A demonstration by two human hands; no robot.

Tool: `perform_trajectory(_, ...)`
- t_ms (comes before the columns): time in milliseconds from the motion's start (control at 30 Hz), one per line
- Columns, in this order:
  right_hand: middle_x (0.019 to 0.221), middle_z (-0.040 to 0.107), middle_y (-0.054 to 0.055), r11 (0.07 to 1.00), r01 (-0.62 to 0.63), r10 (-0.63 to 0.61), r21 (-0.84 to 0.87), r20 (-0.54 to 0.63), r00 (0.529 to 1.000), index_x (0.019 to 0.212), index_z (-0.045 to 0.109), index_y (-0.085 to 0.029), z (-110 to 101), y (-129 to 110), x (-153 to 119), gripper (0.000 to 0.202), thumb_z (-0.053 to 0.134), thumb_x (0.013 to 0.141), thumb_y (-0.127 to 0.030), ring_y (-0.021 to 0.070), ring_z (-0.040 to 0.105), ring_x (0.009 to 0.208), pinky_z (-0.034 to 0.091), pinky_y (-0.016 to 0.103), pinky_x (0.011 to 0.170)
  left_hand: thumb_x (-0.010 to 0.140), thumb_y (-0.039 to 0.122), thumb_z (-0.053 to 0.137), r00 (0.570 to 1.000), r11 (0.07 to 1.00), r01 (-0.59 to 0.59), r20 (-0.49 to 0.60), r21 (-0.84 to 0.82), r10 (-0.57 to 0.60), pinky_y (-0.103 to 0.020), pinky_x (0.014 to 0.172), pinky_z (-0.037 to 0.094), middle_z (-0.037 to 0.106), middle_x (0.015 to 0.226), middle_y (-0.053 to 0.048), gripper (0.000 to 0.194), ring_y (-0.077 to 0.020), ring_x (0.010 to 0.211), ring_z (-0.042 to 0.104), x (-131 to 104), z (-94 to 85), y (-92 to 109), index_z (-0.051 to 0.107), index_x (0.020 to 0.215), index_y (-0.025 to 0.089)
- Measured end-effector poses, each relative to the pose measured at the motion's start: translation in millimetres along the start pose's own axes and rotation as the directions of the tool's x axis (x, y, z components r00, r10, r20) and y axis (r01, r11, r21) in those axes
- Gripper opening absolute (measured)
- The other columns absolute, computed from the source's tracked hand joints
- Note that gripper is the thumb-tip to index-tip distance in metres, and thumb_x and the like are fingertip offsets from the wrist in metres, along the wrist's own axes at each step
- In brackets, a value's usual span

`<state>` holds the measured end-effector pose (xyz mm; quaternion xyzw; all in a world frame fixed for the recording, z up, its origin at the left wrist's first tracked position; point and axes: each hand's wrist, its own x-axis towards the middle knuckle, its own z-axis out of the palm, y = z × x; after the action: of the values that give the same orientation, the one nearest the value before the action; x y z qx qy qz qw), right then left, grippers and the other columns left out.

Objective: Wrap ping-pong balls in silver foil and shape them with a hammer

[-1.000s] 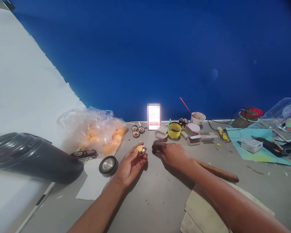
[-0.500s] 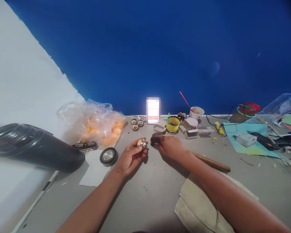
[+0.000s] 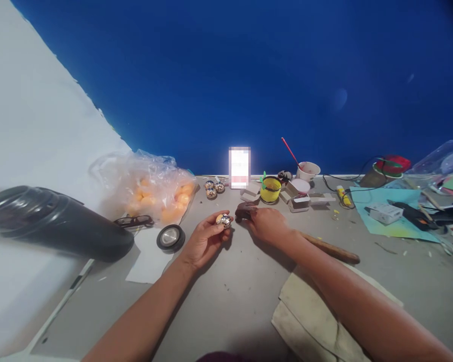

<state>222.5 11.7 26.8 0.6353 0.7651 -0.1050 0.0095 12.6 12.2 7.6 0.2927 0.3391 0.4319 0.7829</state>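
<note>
My left hand holds a small ball between thumb and fingers. Shiny silver pieces cover part of it and a yellow-orange patch shows on its side. Just to the right, my right hand is closed around a hammer near its dark head. The hammer's wooden handle runs out to the right beneath my forearm. Several shiny balls sit together behind my left hand. Beyond my right hand stands a yellow pot with a green leaf shape on its rim.
A plastic bag of orange balls, glasses, a dark bottle and a round lid are at left. At right are small open boxes, a white cup and blue paper. A folded cloth lies in front.
The view has shifted slightly. Both hands keep nearly the same places and grips, with the silver-covered ball turned a little at most.
</note>
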Motion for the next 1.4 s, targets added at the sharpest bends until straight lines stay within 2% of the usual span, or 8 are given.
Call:
perform_trajectory(300, 0.115, 0.076, 0.017, 1.000, 0.015, -0.015, 0.002, -0.010, 1.000, 0.130, 0.067, -0.018, -1.3, -1.0, -1.8, 0.042, 0.042, 0.104, -0.040, 0.0312, 0.073, 0.103, 0.050, 0.037, 0.084, 0.062, 0.019, 0.090, 0.989, 0.974, -0.124, -0.055, 0.189, 0.136, -0.025, 0.060, 0.047, 0.074, 0.097, -0.008, 0.046, -0.0118, 0.066, 0.061, -1.2, 1.4, -3.3, 0.078, 0.107, 0.016)
perform_trajectory(533, 0.119, 0.075, 0.018, 1.000, 0.011, -0.011, -0.022, 0.005, 1.000, 0.133, 0.066, -0.018, -0.1, -0.5, -0.5, 0.044, 0.041, 0.105, -0.040, 0.0314, 0.072, 0.105, 0.050, 0.036, 0.085, 0.062, 0.010, 0.084, 0.942, 0.823, -0.235, -0.089, 0.516, 0.324, -0.024, 0.063, 0.046, 0.068, 0.083, -0.001, 0.046, -0.0129, 0.070, 0.058, -4.6, 7.2, -4.2, 0.076, 0.107, 0.019)
perform_trajectory(733, 0.117, 0.075, 0.019, 1.000, 0.009, -0.009, -0.017, 0.009, 1.000, 0.129, 0.067, -0.016, -1.1, -0.9, -1.2, 0.044, 0.042, 0.104, -0.042, 0.0311, 0.072, 0.105, 0.050, 0.036, 0.086, 0.066, 0.015, 0.083, 0.933, 0.784, -0.249, -0.077, 0.568, 0.352, -0.025, 0.066, 0.049, 0.065, 0.080, 0.001, 0.045, -0.0127, 0.068, 0.058, -2.9, 3.2, -3.9, 0.072, 0.110, 0.021)
perform_trajectory(933, 0.113, 0.076, 0.020, 0.997, -0.073, 0.074, -0.030, 0.014, 0.997, 0.128, 0.068, -0.015, -1.1, -5.0, -2.2, 0.046, 0.044, 0.104, -0.045, 0.0311, 0.073, 0.103, 0.051, 0.035, 0.082, 0.068, 0.020, 0.086, 0.935, 0.817, -0.236, -0.107, 0.526, 0.339, -0.027, 0.068, 0.051, 0.068, 0.085, -0.001, 0.050, -0.0147, 0.073, 0.062, 2.2, -4.2, -8.5, 0.068, 0.115, 0.020)
perform_trajectory(1067, 0.108, 0.078, 0.017, 0.995, -0.097, 0.096, 0.032, 0.015, 0.995, 0.121, 0.073, -0.019, -8.3, -4.6, -2.9, 0.046, 0.046, 0.102, -0.050, 0.0308, 0.074, 0.100, 0.051, 0.035, 0.079, 0.067, 0.026, 0.090, 0.958, 0.928, -0.205, -0.130, 0.311, 0.256, -0.028, 0.068, 0.050, 0.070, 0.095, -0.004, 0.050, -0.0138, 0.072, 0.064, 9.3, -10.9, -8.8, 0.069, 0.112, 0.018)
perform_trajectory(1200, 0.106, 0.078, 0.017, 0.989, -0.150, 0.150, 0.022, -0.040, 0.988, 0.113, 0.078, -0.018, -26.7, -5.6, -11.5, 0.045, 0.047, 0.102, -0.049, 0.0316, 0.074, 0.096, 0.051, 0.035, 0.079, 0.066, 0.023, 0.092, 0.969, 0.962, -0.189, -0.120, 0.199, 0.216, -0.028, 0.070, 0.050, 0.069, 0.094, -0.004, 0.052, -0.0151, 0.076, 0.067, 12.9, -15.7, -5.4, 0.070, 0.113, 0.018)
perform_trajectory(1300, 0.111, 0.078, 0.011, 0.992, -0.104, 0.113, 0.073, -0.133, 0.985, 0.125, 0.075, -0.026, -41.3, -9.1, -23.5, 0.042, 0.048, 0.102, -0.049, 0.0293, 0.073, 0.096, 0.051, 0.035, 0.079, 0.068, 0.021, 0.092, 0.974, 0.960, -0.192, -0.081, 0.202, 0.212, -0.028, 0.072, 0.049, 0.070, 0.094, -0.004, 0.050, -0.0155, 0.078, 0.068, 12.3, -16.2, -4.4, 0.071, 0.113, 0.018)
perform_trajectory(1400, 0.109, 0.079, 0.008, 0.994, -0.043, 0.059, 0.100, -0.164, 0.985, 0.130, 0.072, -0.028, -48.6, -12.7, -33.1, 0.041, 0.050, 0.102, -0.047, 0.0275, 0.072, 0.096, 0.050, 0.034, 0.080, 0.068, 0.021, 0.091, 0.984, 0.967, -0.154, -0.052, 0.202, 0.168, -0.029, 0.072, 0.049, 0.071, 0.096, -0.005, 0.050, -0.0170, 0.082, 0.069, 10.7, -14.2, -5.1, 0.072, 0.114, 0.018)
